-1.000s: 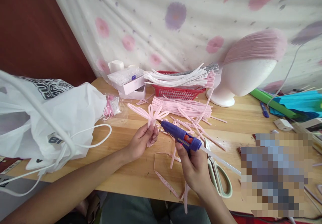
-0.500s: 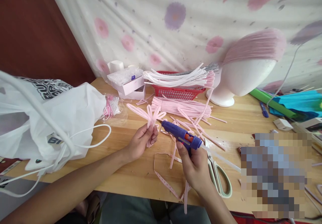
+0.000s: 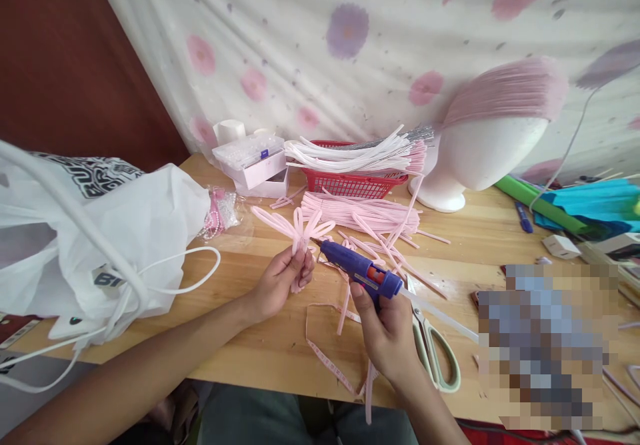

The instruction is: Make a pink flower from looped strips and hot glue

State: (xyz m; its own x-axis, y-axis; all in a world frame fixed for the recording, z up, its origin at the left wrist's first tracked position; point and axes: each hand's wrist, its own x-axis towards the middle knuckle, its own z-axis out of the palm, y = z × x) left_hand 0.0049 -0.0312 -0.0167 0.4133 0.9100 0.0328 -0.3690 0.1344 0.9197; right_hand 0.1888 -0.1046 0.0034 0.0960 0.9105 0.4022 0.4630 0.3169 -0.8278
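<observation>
Left hand [image 3: 280,282]: we pinch the pink looped stems [image 3: 301,237], thumb against fingers, well in from the front edge of the desk [image 3: 250,365].
Right hand [image 3: 387,328]: our fingers wrap the blue glue gun [image 3: 345,260], nozzle near the loops' base.
Risk: slipping could burn our pinching fingers; excess glue might mat the fuzz.

The right hand [image 3: 389,332] aims a blue glue gun [image 3: 357,266] at pink loops [image 3: 300,232].
</observation>
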